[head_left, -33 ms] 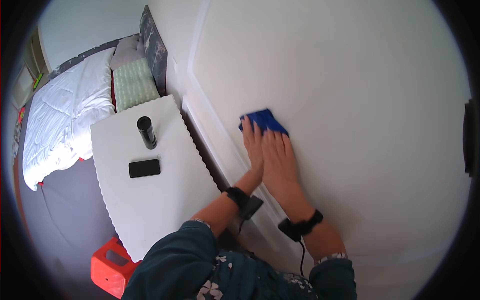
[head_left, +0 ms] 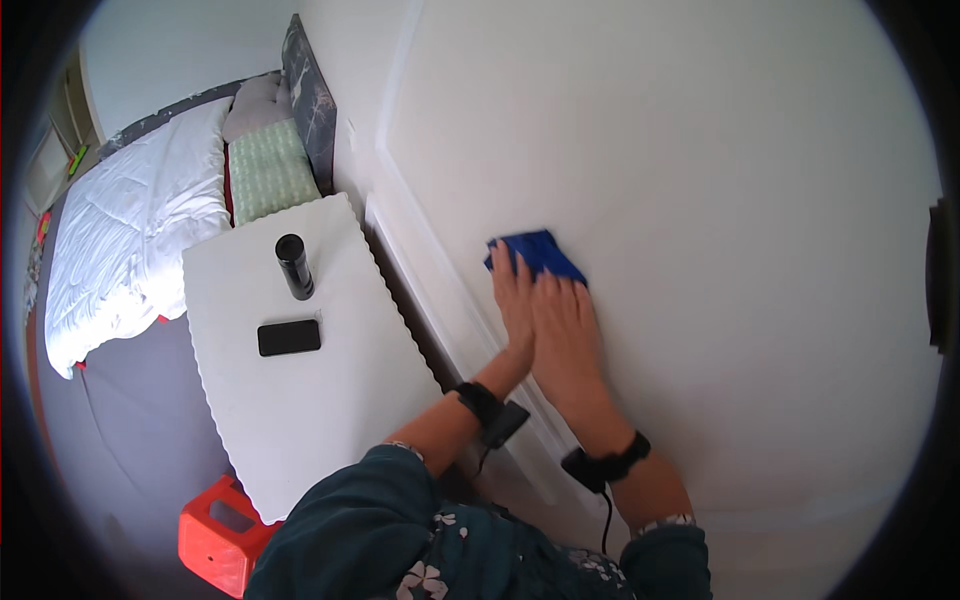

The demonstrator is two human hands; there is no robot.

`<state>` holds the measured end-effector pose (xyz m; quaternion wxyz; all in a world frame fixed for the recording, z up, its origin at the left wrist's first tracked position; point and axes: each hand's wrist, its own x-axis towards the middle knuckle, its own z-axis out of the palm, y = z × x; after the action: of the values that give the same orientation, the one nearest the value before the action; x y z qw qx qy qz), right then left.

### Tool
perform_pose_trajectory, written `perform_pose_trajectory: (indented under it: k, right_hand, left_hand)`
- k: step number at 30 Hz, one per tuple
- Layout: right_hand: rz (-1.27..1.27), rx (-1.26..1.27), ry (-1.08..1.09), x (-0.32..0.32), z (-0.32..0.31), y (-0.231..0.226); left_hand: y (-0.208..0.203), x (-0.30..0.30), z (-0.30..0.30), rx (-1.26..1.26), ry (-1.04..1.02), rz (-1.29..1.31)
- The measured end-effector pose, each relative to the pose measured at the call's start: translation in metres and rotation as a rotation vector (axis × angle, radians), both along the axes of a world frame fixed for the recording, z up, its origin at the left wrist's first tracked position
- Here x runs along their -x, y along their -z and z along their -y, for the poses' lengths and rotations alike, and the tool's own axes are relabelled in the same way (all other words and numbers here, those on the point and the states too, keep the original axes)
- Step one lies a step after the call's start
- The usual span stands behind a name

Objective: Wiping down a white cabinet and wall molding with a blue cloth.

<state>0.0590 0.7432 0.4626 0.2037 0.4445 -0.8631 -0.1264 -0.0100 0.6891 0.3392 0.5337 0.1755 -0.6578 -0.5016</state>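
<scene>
A folded dark blue cloth (head_left: 545,252) lies flat against the pale wall (head_left: 720,220). My left hand (head_left: 514,305) rests on its left part with fingers stretched out. Close beside it, my right hand (head_left: 566,335) presses flat with straight fingers over the cloth's lower edge. The two hands touch or nearly touch along their sides, and the fingers cover part of the cloth. Each wrist carries a black strap with a small box and a cable.
Left of my arms stands a white table (head_left: 350,400) with a wavy edge, bearing a black bottle (head_left: 294,268) and a dark phone (head_left: 289,338). A red stool (head_left: 220,540) is by its near end. Beyond is a bed (head_left: 140,210). White trim (head_left: 440,270) runs along the wall.
Both hands and the blue cloth have slid slightly down and to the right across the wall. Everything on the table stays in place.
</scene>
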Motion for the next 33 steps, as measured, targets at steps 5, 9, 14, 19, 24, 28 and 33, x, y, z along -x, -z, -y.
perform_pose_trajectory:
  k: [5,9,14,19,24,28,33]
  right_hand:
    - [-0.192,0.031,0.076,-0.036,-0.055,-0.04]
    - [-0.402,0.19,0.138,-0.044,-0.039,-0.091]
    - [-0.488,0.217,0.151,-0.016,-0.005,-0.115]
    - [-0.458,0.227,0.145,0.015,0.045,-0.109]
    - [-0.41,0.104,0.096,0.058,0.105,-0.083]
    - [-0.294,-0.013,0.055,0.092,0.144,-0.038]
    - [-0.229,-0.157,-0.088,0.097,0.165,0.017]
  left_hand:
    - [-0.077,-0.043,-0.031,0.2,0.096,-0.103]
    - [-0.16,-0.049,-0.009,0.345,0.179,-0.164]
    - [-0.195,-0.021,0.032,0.428,0.194,-0.255]
    - [-0.191,0.012,0.083,0.41,0.147,-0.241]
    - [-0.153,0.052,0.141,0.305,0.056,-0.173]
    - [-0.091,0.084,0.174,0.189,0.039,-0.154]
    - [0.016,0.102,0.19,0.025,-0.042,-0.062]
